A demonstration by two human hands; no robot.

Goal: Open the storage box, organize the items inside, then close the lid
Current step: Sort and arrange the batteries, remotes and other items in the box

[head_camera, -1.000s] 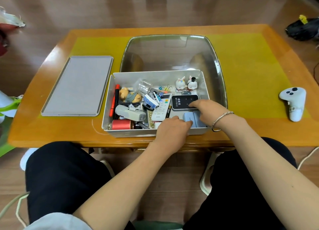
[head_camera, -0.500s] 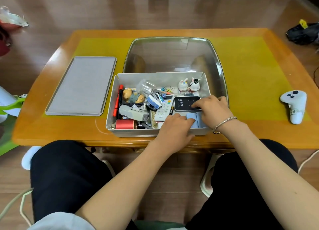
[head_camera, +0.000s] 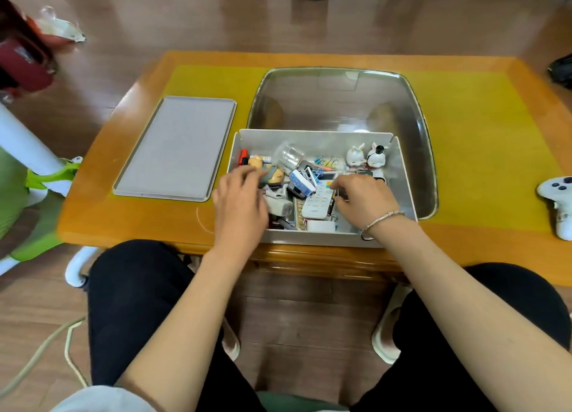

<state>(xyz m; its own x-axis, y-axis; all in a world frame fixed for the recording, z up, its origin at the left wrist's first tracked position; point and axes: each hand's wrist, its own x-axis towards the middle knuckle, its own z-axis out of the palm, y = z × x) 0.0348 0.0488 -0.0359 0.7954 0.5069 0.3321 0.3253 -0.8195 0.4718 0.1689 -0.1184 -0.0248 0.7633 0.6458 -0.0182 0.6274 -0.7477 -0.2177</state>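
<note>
Both hands were inside the open storage box (head_camera: 315, 236), sorting; lid off, contents still mixed.

The box sat at the near edge of the worktop (head_camera: 483, 151), directly before the person, presumably so both hands could reach in without stretching. The grey lid (head_camera: 175, 148) lay flat to the box's left, well apart, out of the working area. The left hand (head_camera: 240, 202) was over the left half of the box, fingers loosely curled by a small figurine (head_camera: 272, 173); whether it gripped anything could not be told. The right hand (head_camera: 363, 199) was at the right half, fingertips bent down beside the white remote (head_camera: 318, 202); a firm hold could not be confirmed. Two rabbit figurines (head_camera: 366, 157) stood upright against the far wall, likely already placed. A clear cup (head_camera: 288, 157) lay tipped on the pile, so tidying seemed unfinished.
</note>
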